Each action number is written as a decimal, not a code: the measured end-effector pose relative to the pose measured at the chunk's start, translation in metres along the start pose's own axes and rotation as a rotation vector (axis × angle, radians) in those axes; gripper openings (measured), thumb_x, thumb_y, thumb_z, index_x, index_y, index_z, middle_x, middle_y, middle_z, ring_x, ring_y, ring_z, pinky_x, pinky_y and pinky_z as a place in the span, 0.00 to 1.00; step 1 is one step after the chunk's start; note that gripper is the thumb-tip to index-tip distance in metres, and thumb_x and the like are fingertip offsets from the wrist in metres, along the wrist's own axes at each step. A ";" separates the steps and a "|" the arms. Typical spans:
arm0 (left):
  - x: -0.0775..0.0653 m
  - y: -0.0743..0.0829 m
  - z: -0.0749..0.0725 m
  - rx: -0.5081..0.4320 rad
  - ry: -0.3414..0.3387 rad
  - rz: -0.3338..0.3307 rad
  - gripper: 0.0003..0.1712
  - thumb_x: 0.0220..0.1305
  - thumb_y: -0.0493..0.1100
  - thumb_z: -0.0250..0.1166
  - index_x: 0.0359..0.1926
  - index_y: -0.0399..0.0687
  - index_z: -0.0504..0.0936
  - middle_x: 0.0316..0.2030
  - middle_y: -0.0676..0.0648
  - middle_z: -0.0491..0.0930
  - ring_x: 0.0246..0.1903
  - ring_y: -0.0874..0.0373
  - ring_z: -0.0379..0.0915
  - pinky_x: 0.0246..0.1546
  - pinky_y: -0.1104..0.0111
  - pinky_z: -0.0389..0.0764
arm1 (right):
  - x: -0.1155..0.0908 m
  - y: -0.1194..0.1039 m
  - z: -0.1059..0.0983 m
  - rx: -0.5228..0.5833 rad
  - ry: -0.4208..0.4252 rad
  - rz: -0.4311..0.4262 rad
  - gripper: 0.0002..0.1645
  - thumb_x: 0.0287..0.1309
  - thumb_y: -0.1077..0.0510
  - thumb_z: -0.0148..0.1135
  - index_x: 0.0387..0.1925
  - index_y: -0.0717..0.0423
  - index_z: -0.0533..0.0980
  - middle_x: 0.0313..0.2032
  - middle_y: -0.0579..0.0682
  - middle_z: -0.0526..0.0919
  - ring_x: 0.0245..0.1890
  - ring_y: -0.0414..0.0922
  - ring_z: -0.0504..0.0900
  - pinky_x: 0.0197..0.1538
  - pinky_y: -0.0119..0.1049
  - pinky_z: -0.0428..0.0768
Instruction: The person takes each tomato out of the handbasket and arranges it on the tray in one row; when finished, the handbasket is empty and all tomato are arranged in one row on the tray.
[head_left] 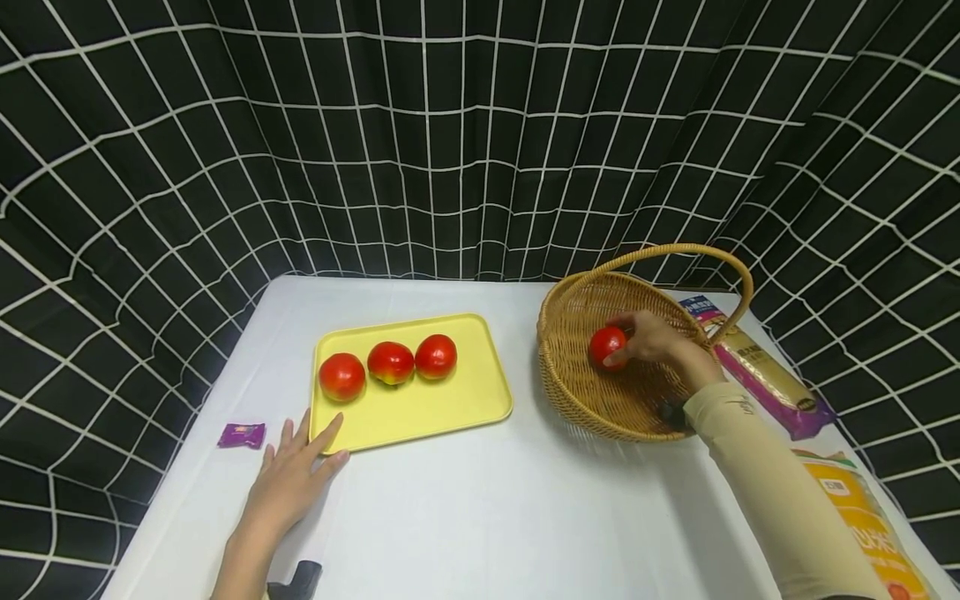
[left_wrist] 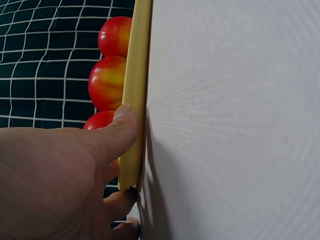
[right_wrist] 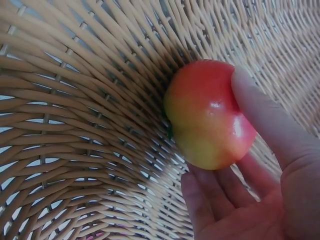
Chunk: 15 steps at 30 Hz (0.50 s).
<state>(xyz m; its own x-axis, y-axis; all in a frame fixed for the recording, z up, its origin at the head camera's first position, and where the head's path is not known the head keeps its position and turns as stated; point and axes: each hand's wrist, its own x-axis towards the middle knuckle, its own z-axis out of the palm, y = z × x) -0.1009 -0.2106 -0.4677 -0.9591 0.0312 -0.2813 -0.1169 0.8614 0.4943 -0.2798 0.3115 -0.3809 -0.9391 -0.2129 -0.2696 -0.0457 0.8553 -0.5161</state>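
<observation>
My right hand [head_left: 651, 340] is inside a wicker basket [head_left: 558, 379] and holds a red apple [head_left: 604, 343]. In the right wrist view the apple [right_wrist: 207, 115] shows a yellow-green side, with the thumb on one side and fingers beneath. Over at the left, my left hand [head_left: 288, 479] lies with spread fingers at the near left corner of a yellow tray [head_left: 442, 408]. The left wrist view has its thumb [left_wrist: 122, 125] against the tray's rim [left_wrist: 135, 90]. Three red apples stand in a row on the tray: left [head_left: 342, 377], middle [head_left: 391, 363] and right [head_left: 436, 357].
A small purple wrapped packet [head_left: 242, 435] lies left of the tray. Beyond the basket's right side is a purple and gold bag [head_left: 765, 367], and nearer, an orange bag [head_left: 862, 517]. The basket's handle [head_left: 678, 248] arches above it. Black grid cloth [head_left: 450, 150] hangs behind the white table [head_left: 480, 517].
</observation>
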 end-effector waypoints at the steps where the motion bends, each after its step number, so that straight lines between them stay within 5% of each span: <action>1: 0.000 0.000 0.000 0.001 0.001 0.001 0.41 0.79 0.61 0.56 0.84 0.54 0.57 0.83 0.29 0.38 0.81 0.24 0.24 0.77 0.28 0.30 | 0.000 0.000 0.000 0.000 -0.001 0.001 0.48 0.53 0.62 0.82 0.70 0.75 0.69 0.68 0.78 0.72 0.68 0.73 0.74 0.73 0.66 0.72; 9: 0.000 -0.001 0.000 -0.014 0.000 0.001 0.41 0.79 0.61 0.57 0.84 0.53 0.58 0.83 0.28 0.38 0.81 0.23 0.25 0.77 0.27 0.28 | -0.003 -0.012 -0.009 0.038 -0.001 0.019 0.47 0.55 0.61 0.80 0.72 0.71 0.69 0.70 0.75 0.72 0.68 0.71 0.75 0.73 0.65 0.73; 15: 0.000 -0.001 0.000 -0.011 -0.001 0.007 0.41 0.79 0.62 0.56 0.84 0.53 0.58 0.83 0.27 0.38 0.81 0.23 0.25 0.77 0.27 0.29 | -0.010 -0.028 -0.016 0.045 0.027 -0.056 0.46 0.55 0.60 0.80 0.71 0.72 0.70 0.68 0.75 0.75 0.67 0.69 0.76 0.72 0.65 0.75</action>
<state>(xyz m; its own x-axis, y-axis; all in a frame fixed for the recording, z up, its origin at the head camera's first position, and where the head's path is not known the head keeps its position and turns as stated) -0.1013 -0.2112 -0.4680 -0.9596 0.0374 -0.2788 -0.1133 0.8558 0.5048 -0.2749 0.2969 -0.3508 -0.9445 -0.2463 -0.2174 -0.0836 0.8202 -0.5660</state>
